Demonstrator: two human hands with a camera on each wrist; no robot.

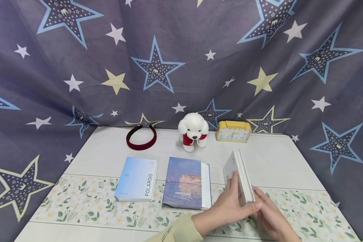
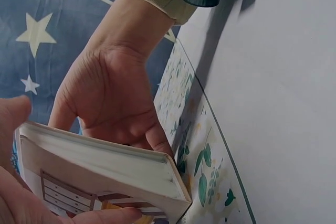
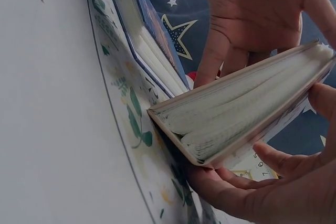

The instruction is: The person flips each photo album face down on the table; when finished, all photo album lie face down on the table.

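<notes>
A white photo album [image 1: 237, 178] stands tilted on its edge at the right of the table, its cover printed with small pictures. My left hand [image 1: 227, 205] holds it from the left, fingers spread on the cover and thumb across the near end. From the other side my right hand [image 1: 270, 215] grips the lower near part. The right wrist view shows the album's page edges [image 3: 252, 87] between its covers, with the right hand [image 3: 283, 182] underneath. In the left wrist view, the left hand's fingers [image 2: 105, 216] lie on the printed cover.
Left of the hands lie a purple-blue photo album [image 1: 183, 183] and a light blue Polaroid album [image 1: 136, 178]. Behind them are a dark red headband [image 1: 141, 147], a white plush dog [image 1: 193, 129] and a yellow alarm clock [image 1: 234, 131]. A starry curtain [image 1: 175, 30] hangs at the back.
</notes>
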